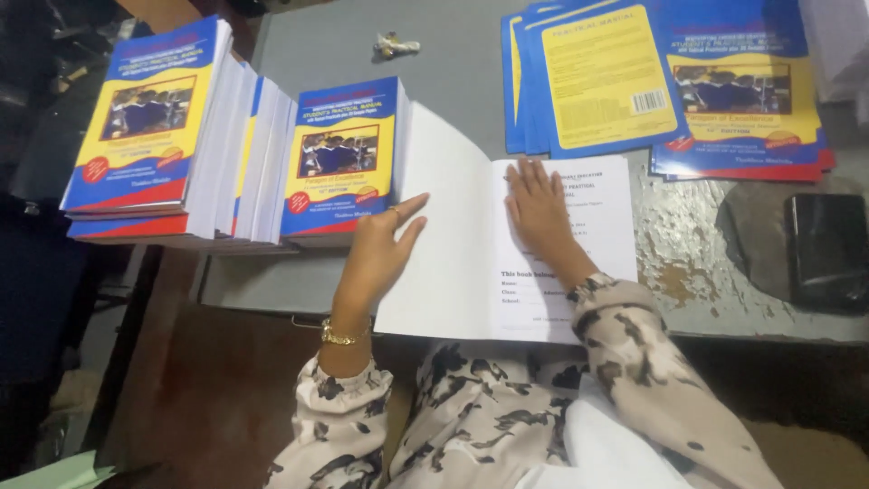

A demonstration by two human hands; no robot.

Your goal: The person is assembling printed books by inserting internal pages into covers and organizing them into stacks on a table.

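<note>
You are pressing an open booklet (489, 263) flat at the frame's centre.
Your right hand (540, 206) is lying open-fingered on its printed page; your left hand (378, 252), fingers spread, is touching the blank leaf, beside stacked books (217, 136) on the counter (453, 63).

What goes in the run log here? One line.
left hand: on blank left page | right hand: flat on printed page | open booklet: on table

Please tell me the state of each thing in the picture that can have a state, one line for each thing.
Open booklet: lying open, white pages up.
Left hand: flat on the booklet's left page.
Right hand: flat on the right, printed page.
Stacked books: closed, covers up, piled.
Loose covers: flat, overlapping.
Dark phone: screen dark, lying flat.
</note>
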